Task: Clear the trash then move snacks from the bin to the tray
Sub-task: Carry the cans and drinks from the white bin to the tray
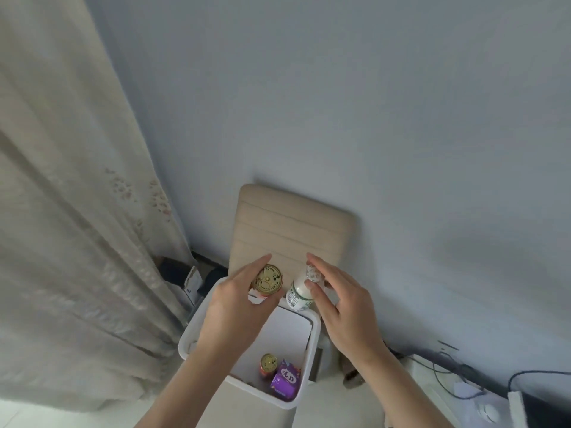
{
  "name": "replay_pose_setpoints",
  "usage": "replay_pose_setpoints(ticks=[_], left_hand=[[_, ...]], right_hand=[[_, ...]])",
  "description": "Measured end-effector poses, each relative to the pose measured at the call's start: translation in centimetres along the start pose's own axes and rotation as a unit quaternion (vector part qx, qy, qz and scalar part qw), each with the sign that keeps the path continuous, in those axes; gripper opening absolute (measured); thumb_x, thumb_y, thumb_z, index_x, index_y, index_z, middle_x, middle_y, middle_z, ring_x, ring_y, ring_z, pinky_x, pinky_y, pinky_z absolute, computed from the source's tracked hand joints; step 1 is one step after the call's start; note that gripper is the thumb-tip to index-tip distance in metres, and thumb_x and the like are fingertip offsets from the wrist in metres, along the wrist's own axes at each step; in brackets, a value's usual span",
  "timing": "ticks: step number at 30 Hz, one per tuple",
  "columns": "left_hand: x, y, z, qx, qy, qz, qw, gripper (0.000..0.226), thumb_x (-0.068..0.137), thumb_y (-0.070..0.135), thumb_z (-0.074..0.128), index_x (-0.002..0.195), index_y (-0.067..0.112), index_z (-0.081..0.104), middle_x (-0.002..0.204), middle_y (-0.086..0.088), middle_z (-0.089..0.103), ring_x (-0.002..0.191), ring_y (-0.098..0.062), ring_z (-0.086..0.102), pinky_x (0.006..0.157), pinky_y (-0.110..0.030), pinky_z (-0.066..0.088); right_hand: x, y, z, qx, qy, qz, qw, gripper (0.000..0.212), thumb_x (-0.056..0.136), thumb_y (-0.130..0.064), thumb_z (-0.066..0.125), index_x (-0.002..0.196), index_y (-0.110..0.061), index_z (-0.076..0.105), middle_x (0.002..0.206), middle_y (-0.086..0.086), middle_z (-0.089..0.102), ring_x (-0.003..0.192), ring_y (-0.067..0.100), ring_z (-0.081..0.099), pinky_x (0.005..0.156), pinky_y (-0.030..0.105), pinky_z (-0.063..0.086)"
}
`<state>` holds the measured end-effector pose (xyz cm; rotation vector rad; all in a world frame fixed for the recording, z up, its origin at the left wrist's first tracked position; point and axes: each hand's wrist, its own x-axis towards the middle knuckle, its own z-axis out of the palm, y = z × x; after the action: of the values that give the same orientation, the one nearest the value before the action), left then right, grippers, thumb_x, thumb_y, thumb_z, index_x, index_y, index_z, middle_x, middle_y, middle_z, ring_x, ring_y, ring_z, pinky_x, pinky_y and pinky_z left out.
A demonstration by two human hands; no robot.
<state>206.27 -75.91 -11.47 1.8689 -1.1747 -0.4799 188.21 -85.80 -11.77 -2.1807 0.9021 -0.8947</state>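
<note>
In the head view, two bare hands are seen held above the far end of a white bin [187, 338] that stands on the floor in front of a beige padded chair back [290, 230]. A small can [267, 281] with a gold printed lid is gripped by the left hand [238, 301]; its fingers [259, 264] are curled round the far side of the can, and the thumb is pressed against the near side. A small white bottle [301, 291] with a foil top and a printed label is held by the right hand [343, 307]; it is pinched near the top between the thumb and the fingers [321, 267], and it is tilted with its top toward the chair. The can and the bottle are held just beside each other, apart, over the bin's far rim. At the bottom of the bin, a second small can [268, 364] with a gold lid is seen upright, and a purple snack packet [285, 379] lies touching it on the right. A pale curtain [77, 211] hangs at the left, a grey-blue wall [370, 103] fills the background, and dark cables [457, 375] are draped over a white surface at the lower right.
</note>
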Motion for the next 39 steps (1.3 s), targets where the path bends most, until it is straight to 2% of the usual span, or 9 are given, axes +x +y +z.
replay_pose_setpoints(ticks=[3, 5, 8, 13, 21, 25, 28, 31, 39], left_hand=[[-2.2, 2.0, -1.5, 0.016, 0.045, -0.028, 0.998, 0.061, 0.082, 0.048, 0.079, 0.139, 0.041, 0.058, 0.123, 0.022, 0.067, 0.111, 0.004, 0.063, 0.097, -0.024, 0.054], [-4.0, 3.4, -2.2, 0.029, 0.084, -0.04, 0.995, 0.06, 0.081, 0.047, 0.079, 0.137, 0.04, 0.06, 0.119, 0.022, 0.068, 0.108, 0.002, 0.065, 0.095, -0.028, 0.055], [-7.4, 5.3, -3.2, 0.046, 0.155, -0.066, 0.985, 0.056, 0.079, 0.04, 0.083, 0.132, 0.04, 0.064, 0.11, 0.025, 0.068, 0.102, 0.003, 0.065, 0.091, -0.024, 0.055], [-14.1, 7.0, -4.7, 0.054, 0.263, -0.135, 0.954, 0.058, 0.076, 0.034, 0.088, 0.128, 0.045, 0.065, 0.108, 0.031, 0.066, 0.1, 0.008, 0.064, 0.084, -0.008, 0.049], [-27.9, 7.7, -7.2, 0.064, 0.411, -0.227, 0.881, 0.06, 0.076, 0.031, 0.088, 0.131, 0.042, 0.064, 0.111, 0.026, 0.069, 0.104, 0.005, 0.065, 0.094, -0.024, 0.055], [-36.4, 8.6, -7.8, 0.07, 0.497, -0.257, 0.826, 0.061, 0.074, 0.026, 0.091, 0.129, 0.037, 0.067, 0.114, 0.023, 0.07, 0.107, 0.002, 0.066, 0.095, -0.026, 0.056], [-43.4, 10.1, -7.4, 0.07, 0.556, -0.289, 0.776, 0.061, 0.073, 0.023, 0.091, 0.128, 0.035, 0.069, 0.114, 0.02, 0.071, 0.109, 0.002, 0.065, 0.095, -0.026, 0.056], [-50.3, 12.2, -6.1, 0.081, 0.602, -0.315, 0.729, 0.059, 0.074, 0.022, 0.091, 0.128, 0.033, 0.069, 0.114, 0.02, 0.071, 0.108, 0.006, 0.064, 0.093, -0.021, 0.056], [-68.9, 19.6, 1.3, 0.094, 0.686, -0.385, 0.61, 0.06, 0.073, 0.025, 0.091, 0.128, 0.033, 0.069, 0.117, 0.022, 0.07, 0.108, 0.011, 0.062, 0.089, -0.012, 0.053]], right_hand=[[0.7, -1.2, -1.4, 0.03, -0.036, -0.059, 0.997, 0.043, 0.1, -0.018, 0.064, 0.142, -0.021, 0.057, 0.133, -0.012, 0.064, 0.122, 0.005, 0.06, 0.098, 0.038, 0.055], [0.9, -1.9, -2.1, 0.052, -0.061, -0.093, 0.992, 0.043, 0.1, -0.018, 0.064, 0.142, -0.021, 0.057, 0.131, -0.011, 0.065, 0.122, 0.008, 0.061, 0.097, 0.041, 0.055], [0.7, -3.1, -2.6, 0.081, -0.092, -0.146, 0.982, 0.042, 0.101, -0.02, 0.062, 0.142, -0.021, 0.056, 0.131, -0.012, 0.065, 0.122, 0.007, 0.061, 0.096, 0.04, 0.055], [-0.9, -5.9, -2.0, 0.115, -0.161, -0.211, 0.957, 0.041, 0.1, -0.028, 0.058, 0.141, -0.026, 0.057, 0.129, -0.02, 0.063, 0.117, 0.002, 0.061, 0.093, 0.036, 0.056], [-7.3, -13.5, 2.6, 0.183, -0.311, -0.277, 0.89, 0.045, 0.098, -0.05, 0.05, 0.139, -0.033, 0.059, 0.128, -0.024, 0.064, 0.117, -0.004, 0.06, 0.096, 0.026, 0.052], [-12.7, -18.1, 4.8, 0.222, -0.376, -0.328, 0.838, 0.039, 0.099, -0.04, 0.06, 0.137, -0.043, 0.056, 0.124, -0.026, 0.062, 0.114, -0.006, 0.059, 0.095, 0.028, 0.054], [-18.0, -21.6, 5.8, 0.248, -0.427, -0.353, 0.795, 0.038, 0.097, -0.041, 0.057, 0.134, -0.049, 0.056, 0.126, -0.023, 0.065, 0.114, -0.001, 0.062, 0.096, 0.028, 0.052], [-24.2, -24.4, 6.3, 0.282, -0.483, -0.376, 0.739, 0.04, 0.098, -0.037, 0.059, 0.138, -0.039, 0.059, 0.13, -0.022, 0.064, 0.119, 0.002, 0.062, 0.097, 0.038, 0.054], [-42.5, -29.2, 0.9, 0.334, -0.578, -0.436, 0.604, 0.039, 0.099, -0.035, 0.058, 0.138, -0.033, 0.06, 0.131, -0.021, 0.064, 0.12, 0.003, 0.061, 0.095, 0.04, 0.055]])
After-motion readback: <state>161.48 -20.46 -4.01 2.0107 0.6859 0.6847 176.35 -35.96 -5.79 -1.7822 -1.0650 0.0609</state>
